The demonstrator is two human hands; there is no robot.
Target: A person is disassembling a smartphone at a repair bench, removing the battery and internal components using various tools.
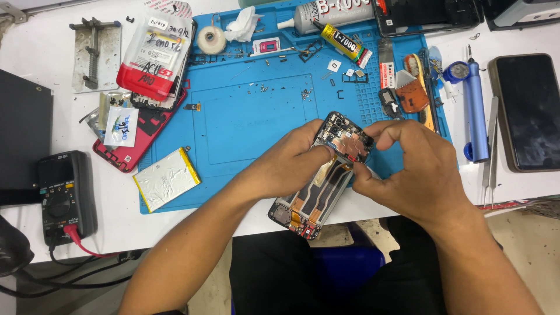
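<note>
I see my left hand and right hand both pinched shut on the opened black smartphone with exposed boards, at the blue rubber mat's near edge; a silver flat battery lies left, a blue electric screwdriver right.

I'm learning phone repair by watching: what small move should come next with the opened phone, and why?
Probably keep the left hand steadying the opened phone while the right hand works at the upper board. Both hands' fingertips pinch that end, and the phone's lower end hangs past the blue mat.
</note>
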